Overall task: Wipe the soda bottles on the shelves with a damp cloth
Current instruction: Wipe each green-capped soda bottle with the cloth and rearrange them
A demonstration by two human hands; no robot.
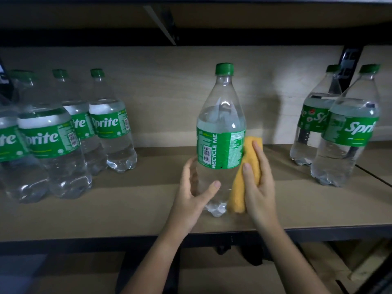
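Note:
A clear soda bottle [220,128] with a green cap and green label stands upright in the middle of the wooden shelf [131,200]. My left hand [195,192] wraps around its lower part, thumb across the front. My right hand [257,183] presses a folded yellow cloth [239,194] against the bottle's right side, fingers lying along the cloth. Several matching bottles [53,145] stand grouped at the left, and two more bottles [347,132] stand at the right.
A dark metal rail [106,240] edges the shelf front. Another shelf board [191,15] hangs overhead with a metal brace. A lower shelf [212,279] shows beneath my forearms. A black upright post [350,60] stands at the back right.

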